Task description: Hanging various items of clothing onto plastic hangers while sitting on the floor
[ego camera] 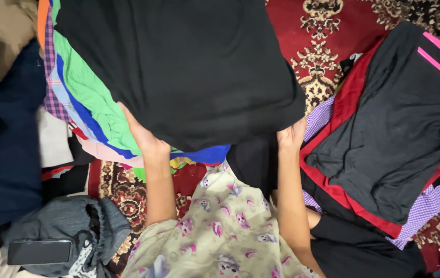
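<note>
I hold the black cloth by its near edge. My left hand and right hand pinch it tight. It stretches wide between them, away from me, over the colourful clothes pile.

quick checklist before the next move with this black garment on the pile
1. Left hand on the black garment: ok, at its lower left edge.
2. Right hand on it: ok, at the lower right corner.
3. Garment lying flat: ok, no big folds show.
4. Garment over the colourful stack: ok, green and blue layers stick out on the left.
5. Phone out of the way: ok, on grey cloth, lower left.
6. Stack's far edge: cannot tell, out of frame.
</note>
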